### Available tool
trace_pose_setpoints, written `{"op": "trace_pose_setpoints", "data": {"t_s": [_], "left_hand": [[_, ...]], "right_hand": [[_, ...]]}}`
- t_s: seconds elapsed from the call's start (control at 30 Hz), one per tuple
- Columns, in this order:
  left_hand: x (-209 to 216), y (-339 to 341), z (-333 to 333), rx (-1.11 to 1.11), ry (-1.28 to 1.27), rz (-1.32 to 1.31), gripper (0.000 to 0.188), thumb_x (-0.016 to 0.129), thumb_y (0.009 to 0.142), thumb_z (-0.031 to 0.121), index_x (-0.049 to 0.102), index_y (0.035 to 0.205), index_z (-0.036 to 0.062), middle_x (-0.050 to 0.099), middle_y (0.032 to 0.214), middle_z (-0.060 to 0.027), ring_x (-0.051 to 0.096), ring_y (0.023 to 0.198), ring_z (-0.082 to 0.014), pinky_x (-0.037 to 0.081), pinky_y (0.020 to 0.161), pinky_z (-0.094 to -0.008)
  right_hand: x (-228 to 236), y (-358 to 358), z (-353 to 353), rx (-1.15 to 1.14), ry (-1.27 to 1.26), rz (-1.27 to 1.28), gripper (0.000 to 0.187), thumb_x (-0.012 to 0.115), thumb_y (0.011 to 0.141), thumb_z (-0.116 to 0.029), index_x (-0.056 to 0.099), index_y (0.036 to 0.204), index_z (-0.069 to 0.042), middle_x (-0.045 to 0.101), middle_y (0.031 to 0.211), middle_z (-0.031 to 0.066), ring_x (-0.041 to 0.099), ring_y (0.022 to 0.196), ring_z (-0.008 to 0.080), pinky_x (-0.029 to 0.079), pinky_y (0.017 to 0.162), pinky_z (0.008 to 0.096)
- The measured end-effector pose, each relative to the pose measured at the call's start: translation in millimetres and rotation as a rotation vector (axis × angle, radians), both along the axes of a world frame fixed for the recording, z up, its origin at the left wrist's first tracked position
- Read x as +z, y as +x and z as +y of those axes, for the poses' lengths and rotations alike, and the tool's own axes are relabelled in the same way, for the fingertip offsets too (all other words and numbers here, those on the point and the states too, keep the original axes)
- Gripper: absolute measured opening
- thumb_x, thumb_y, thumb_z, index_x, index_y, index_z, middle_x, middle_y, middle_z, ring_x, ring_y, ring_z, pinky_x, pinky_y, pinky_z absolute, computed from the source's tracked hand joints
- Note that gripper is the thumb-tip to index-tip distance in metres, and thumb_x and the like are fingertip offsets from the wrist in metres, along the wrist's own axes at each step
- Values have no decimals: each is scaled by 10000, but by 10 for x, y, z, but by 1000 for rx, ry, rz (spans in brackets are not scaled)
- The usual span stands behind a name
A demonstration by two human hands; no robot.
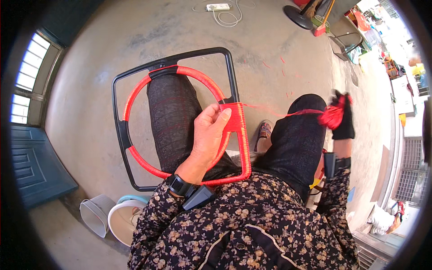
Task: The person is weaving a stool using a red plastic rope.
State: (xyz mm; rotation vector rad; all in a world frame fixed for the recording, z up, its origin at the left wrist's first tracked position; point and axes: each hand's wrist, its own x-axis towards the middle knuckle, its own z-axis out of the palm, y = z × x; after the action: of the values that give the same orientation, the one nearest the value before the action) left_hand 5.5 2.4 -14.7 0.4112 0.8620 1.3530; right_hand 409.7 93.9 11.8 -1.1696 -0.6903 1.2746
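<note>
A black square frame (232, 74) with a ring inside it rests over my lap. Red cord wraps parts of the ring, plus the frame's right side and part of its near side (245, 155). My left hand (207, 135) grips the frame where ring and right side meet, thumb on top of the wrapping. From there a loose red strand (288, 113) runs right, over my right knee, to my right hand (344, 123). That hand wears a black glove, is blurred by motion, and holds a bundle of red cord (332, 116).
Two pale buckets (98, 215) stand on the floor at lower left. A white power strip (218, 7) with its cable lies at the far side. Red scraps (266, 65) dot the concrete floor. At far right are a red broom (320, 30) and a round black base (299, 18).
</note>
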Motion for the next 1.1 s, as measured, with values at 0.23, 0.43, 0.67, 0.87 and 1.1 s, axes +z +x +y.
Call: {"op": "trace_pose_setpoints", "data": {"t_s": [0.23, 0.43, 0.67, 0.87, 1.1], "left_hand": [[-33, 19, -34, -63, 2, 52, 140, 561, 928, 114, 579, 1020, 10, 630, 871, -17, 586, 741, -66, 475, 656, -216], [3, -22, -10, 22, -69, 62, 233, 439, 977, 166, 564, 1101, 13, 638, 977, -52, 615, 851, -124, 490, 759, -239], [-109, -5, -32, -112, -176, 151, 231, 445, 961, 119, 542, 1138, 7, 618, 953, -40, 593, 822, -111, 483, 725, -238], [-7, -53, -14, 338, 212, 912, 230, 541, 880, 42, 550, 1101, -19, 588, 931, -111, 580, 840, -203, 471, 771, -319], [234, -101, -62, 493, 720, 1250, 284, 518, 893, 21, 502, 1167, -54, 537, 1155, -159, 532, 1058, -232, 440, 908, -329]], "right_hand": [[-56, 1541, -157, -278, 17, 68, 545, 440, 894, -559, 562, 1143, -90, 652, 1023, 74, 600, 886, 285, 462, 810, 529], [175, -806, -218, 631, 73, -587, 339, 612, 819, -142, 565, 1117, 12, 654, 995, 114, 604, 879, 191, 474, 811, 317], [-239, -2439, -254, 1320, 293, -1230, 462, 693, 749, -335, 543, 1104, -80, 653, 950, 185, 641, 870, 335, 509, 755, 404], [-489, -2277, 132, 498, -73, 191, 644, 699, 796, -243, 395, 1325, -37, 646, 1033, 138, 644, 930, 219, 506, 799, 314], [173, -2743, -321, 678, 796, -943, 600, 759, 679, -162, 507, 1211, -40, 550, 1224, 161, 510, 1170, 292, 429, 946, 402]]}}
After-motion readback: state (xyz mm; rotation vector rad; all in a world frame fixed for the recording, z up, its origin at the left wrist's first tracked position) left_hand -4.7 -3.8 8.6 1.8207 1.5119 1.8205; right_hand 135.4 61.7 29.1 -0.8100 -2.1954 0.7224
